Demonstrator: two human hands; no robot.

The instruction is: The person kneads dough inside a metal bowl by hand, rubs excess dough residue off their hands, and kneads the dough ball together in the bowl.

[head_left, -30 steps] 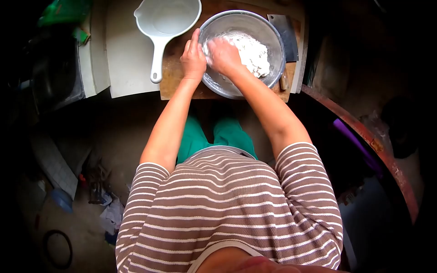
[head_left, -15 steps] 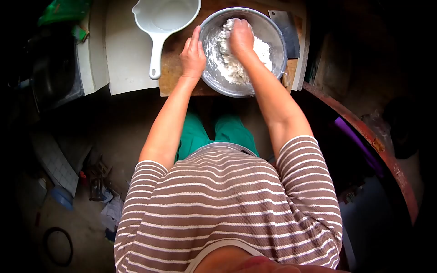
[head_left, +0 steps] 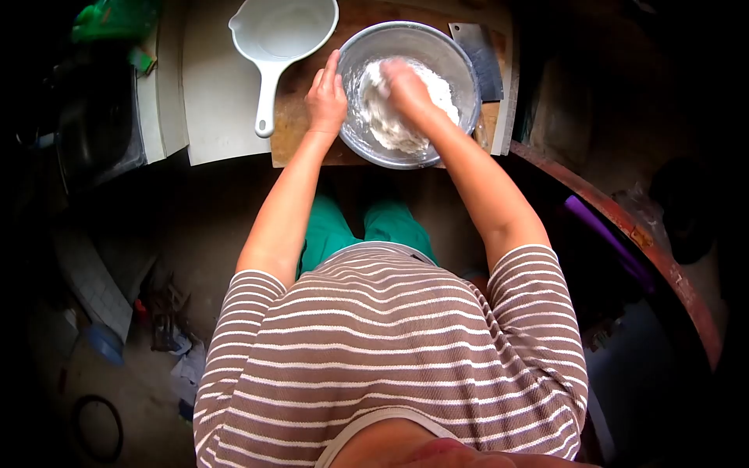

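In the round metal bowl (head_left: 445, 48), loose white floury dough (head_left: 396, 134), spread over the bottom. Plunged into it from the near right, a blurred right hand (head_left: 407, 87), with forearm slanting far and left, palm side down; too blurred to tell whether grip closed or apart. At the left rim, a left hand (head_left: 326, 100) with open grip, fingers extended toward the far side and palm side against the bowl, clamped on nothing. Under the bowl, a wooden board (head_left: 290, 142) on the pale counter (head_left: 222, 97). Just right of the bowl, on the board, a rectangular cleaver blade (head_left: 477, 64). To the left, a white plastic dipper (head_left: 285, 30) with a pouring lip, handle toward the near side.
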